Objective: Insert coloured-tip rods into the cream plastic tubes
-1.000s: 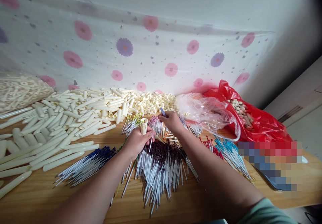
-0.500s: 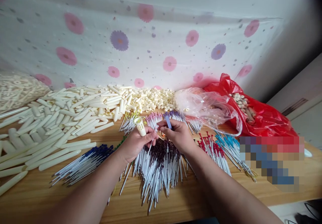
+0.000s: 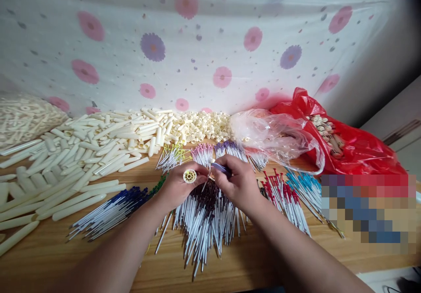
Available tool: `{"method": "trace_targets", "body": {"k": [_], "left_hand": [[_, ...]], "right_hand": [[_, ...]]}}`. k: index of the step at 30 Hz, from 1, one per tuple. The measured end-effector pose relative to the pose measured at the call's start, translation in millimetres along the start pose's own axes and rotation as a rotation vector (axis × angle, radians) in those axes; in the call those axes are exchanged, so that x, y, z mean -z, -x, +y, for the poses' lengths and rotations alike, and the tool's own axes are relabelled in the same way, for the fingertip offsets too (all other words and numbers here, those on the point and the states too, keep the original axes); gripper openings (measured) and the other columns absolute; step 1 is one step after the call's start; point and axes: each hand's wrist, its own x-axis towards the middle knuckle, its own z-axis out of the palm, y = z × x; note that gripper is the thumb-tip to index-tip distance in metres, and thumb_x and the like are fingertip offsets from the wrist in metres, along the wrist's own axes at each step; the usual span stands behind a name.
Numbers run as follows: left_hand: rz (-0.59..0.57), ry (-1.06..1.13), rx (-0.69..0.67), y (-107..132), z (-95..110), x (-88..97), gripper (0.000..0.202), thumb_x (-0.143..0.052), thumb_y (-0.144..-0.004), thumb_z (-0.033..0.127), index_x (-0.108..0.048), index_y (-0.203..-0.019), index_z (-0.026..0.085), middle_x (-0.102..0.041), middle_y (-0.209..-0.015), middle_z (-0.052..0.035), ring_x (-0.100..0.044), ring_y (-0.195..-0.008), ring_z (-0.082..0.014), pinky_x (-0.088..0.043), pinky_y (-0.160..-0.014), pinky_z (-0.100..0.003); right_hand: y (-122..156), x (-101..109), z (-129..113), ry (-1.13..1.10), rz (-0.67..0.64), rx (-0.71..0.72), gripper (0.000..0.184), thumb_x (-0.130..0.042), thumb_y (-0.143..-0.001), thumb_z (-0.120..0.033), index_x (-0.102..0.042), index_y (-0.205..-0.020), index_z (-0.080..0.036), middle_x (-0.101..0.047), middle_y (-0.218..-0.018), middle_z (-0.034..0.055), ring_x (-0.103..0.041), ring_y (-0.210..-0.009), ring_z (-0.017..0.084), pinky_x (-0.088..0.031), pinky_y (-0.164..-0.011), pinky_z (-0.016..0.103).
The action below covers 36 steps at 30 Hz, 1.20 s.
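Note:
My left hand [image 3: 179, 187] is closed round a short cream plastic barrel [image 3: 190, 176], its open round end with small holes turned up toward me. My right hand [image 3: 237, 183] pinches a thin purple-tipped refill [image 3: 219, 167] and holds it level, its tip close to the barrel. Both hands hover over a fan of dark-tipped white refills [image 3: 205, 220] on the wooden table [image 3: 250, 262]. Pink-tipped refills [image 3: 201, 152] and purple-tipped ones [image 3: 232, 149] lie just beyond my fingers.
Cream pen barrels [image 3: 82, 152] cover the left side, with small cream rings [image 3: 204, 128] behind. Blue refills [image 3: 108, 212] lie left, red [image 3: 286, 196] and light-blue ones [image 3: 304, 185] right. A clear bag [image 3: 272, 137] and a red bag [image 3: 348, 148] sit at the right. A flowered cloth [image 3: 197, 56] hangs behind.
My right hand came back from the far piles with the purple-tipped refill toward my left hand. The left hand tipped the barrel so its open end faces up.

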Motion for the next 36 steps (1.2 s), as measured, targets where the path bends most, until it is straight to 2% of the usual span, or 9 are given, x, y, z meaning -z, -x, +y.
{"method": "trace_targets", "body": {"k": [4,7,14,20,26,29,32,34,36], "left_hand": [[0.108,-0.108,-0.091,-1,3,0.4,0.018,-0.065,-0.080,0.035,-0.069,-0.079,0.017,-0.070,-0.078,-0.0048,-0.063,-0.072,-0.0161,-0.047,-0.069,-0.029],[0.090,-0.152,-0.126,-1,2,0.5,0.019,-0.064,-0.081,0.035,-0.070,-0.075,0.018,-0.069,-0.073,-0.0033,-0.062,-0.069,-0.0151,-0.047,-0.066,-0.027],[0.070,-0.221,-0.146,-2,2,-2.8,0.018,-0.061,-0.082,0.032,-0.069,-0.073,0.018,-0.067,-0.070,-0.0010,-0.060,-0.064,-0.0135,-0.045,-0.064,-0.025],[0.063,-0.224,-0.157,-1,4,-5.1,0.017,-0.059,-0.082,0.028,-0.067,-0.071,0.017,-0.064,-0.067,-0.0009,-0.058,-0.065,-0.0137,-0.045,-0.064,-0.026],[0.081,-0.253,-0.147,0,3,-4.5,0.013,-0.061,-0.079,0.027,-0.066,-0.071,0.019,-0.061,-0.068,0.0001,-0.056,-0.065,-0.0143,-0.042,-0.063,-0.026],[0.093,-0.260,-0.187,1,1,-3.0,0.012,-0.062,-0.080,0.031,-0.065,-0.078,0.020,-0.059,-0.073,-0.0004,-0.055,-0.070,-0.0156,-0.042,-0.066,-0.027],[0.063,-0.256,-0.241,3,2,-0.6,0.032,-0.059,-0.082,0.048,-0.062,-0.099,0.021,-0.057,-0.087,-0.0032,-0.054,-0.082,-0.0189,-0.043,-0.074,-0.031],[0.041,-0.250,-0.269,5,5,1.1,0.048,-0.046,-0.084,0.061,-0.057,-0.110,0.022,-0.054,-0.096,-0.0057,-0.053,-0.089,-0.0211,-0.044,-0.079,-0.034],[0.054,-0.254,-0.277,6,8,2.3,0.052,-0.033,-0.088,0.062,-0.056,-0.111,0.022,-0.052,-0.099,-0.0070,-0.052,-0.095,-0.0223,-0.043,-0.085,-0.035]], "right_hand": [[9,21,-21,-0.113,0.286,0.224,0.009,-0.055,-0.082,-0.013,-0.056,-0.083,-0.021,-0.062,-0.072,0.0000,-0.060,-0.064,0.012,-0.048,-0.056,0.025],[16,35,-38,-0.108,0.386,0.382,0.009,-0.053,-0.084,-0.014,-0.056,-0.088,-0.023,-0.064,-0.072,0.0010,-0.064,-0.066,0.014,-0.051,-0.056,0.027],[15,38,-53,0.113,0.078,0.478,0.011,-0.054,-0.081,-0.008,-0.058,-0.085,-0.018,-0.070,-0.077,0.0041,-0.069,-0.071,0.012,-0.056,-0.062,0.021],[16,22,-40,0.130,0.160,0.580,0.013,-0.056,-0.082,-0.009,-0.057,-0.093,-0.016,-0.070,-0.082,0.0060,-0.068,-0.078,0.012,-0.057,-0.067,0.022],[15,12,-30,0.191,0.083,0.592,0.012,-0.054,-0.084,-0.016,-0.056,-0.095,-0.021,-0.068,-0.083,0.0042,-0.065,-0.074,0.012,-0.054,-0.062,0.023],[15,7,-24,0.184,0.059,0.520,0.014,-0.054,-0.084,-0.014,-0.056,-0.095,-0.021,-0.066,-0.085,0.0045,-0.063,-0.076,0.014,-0.053,-0.064,0.025],[14,2,-18,0.173,0.041,0.421,0.012,-0.054,-0.084,-0.014,-0.057,-0.093,-0.021,-0.061,-0.084,0.0045,-0.061,-0.076,0.014,-0.052,-0.066,0.027],[13,1,-16,0.164,0.058,0.376,0.009,-0.056,-0.083,-0.015,-0.058,-0.088,-0.022,-0.056,-0.080,0.0032,-0.058,-0.073,0.013,-0.051,-0.063,0.026],[12,2,-15,0.162,0.100,0.351,0.007,-0.058,-0.081,-0.015,-0.059,-0.083,-0.022,-0.052,-0.077,0.0015,-0.055,-0.069,0.012,-0.048,-0.059,0.025]]}}
